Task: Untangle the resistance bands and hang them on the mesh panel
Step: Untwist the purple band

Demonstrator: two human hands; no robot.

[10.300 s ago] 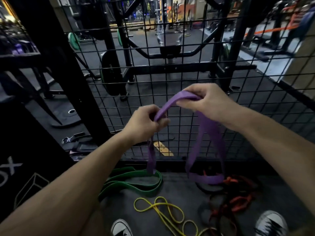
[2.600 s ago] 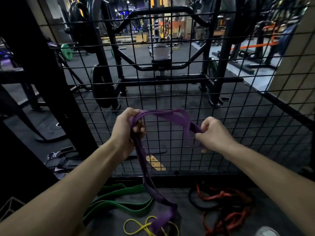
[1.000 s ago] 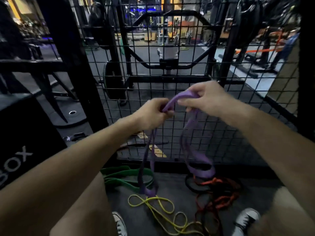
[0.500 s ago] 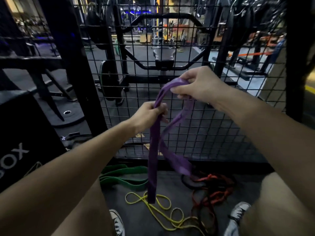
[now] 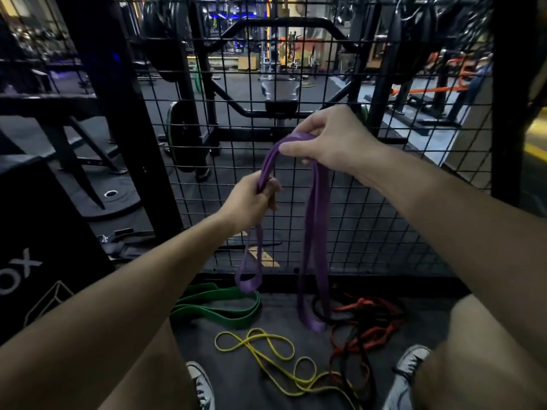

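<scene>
Both hands hold a wide purple resistance band (image 5: 318, 232) in front of the black mesh panel (image 5: 384, 202). My right hand (image 5: 331, 137) pinches its top fold, higher up. Lower and to the left, my left hand (image 5: 248, 199) grips another part of it. One short purple loop hangs below the left hand and a long loop drops from the right hand almost to the floor. On the floor lie a green band (image 5: 219, 306), a thin yellow band (image 5: 266, 356) and a tangle of red and black bands (image 5: 364, 324).
A thick black upright post (image 5: 118, 113) stands left of the mesh, and another post (image 5: 512, 99) at its right end. A black box (image 5: 44, 247) with white lettering sits at the left. My two sneakers (image 5: 201, 386) stand by the bands. Gym racks and weight plates show behind the mesh.
The purple band has been rearranged: its two hanging strands have separated into a short left loop and a long right loop. My hands stay in nearly the same places.
</scene>
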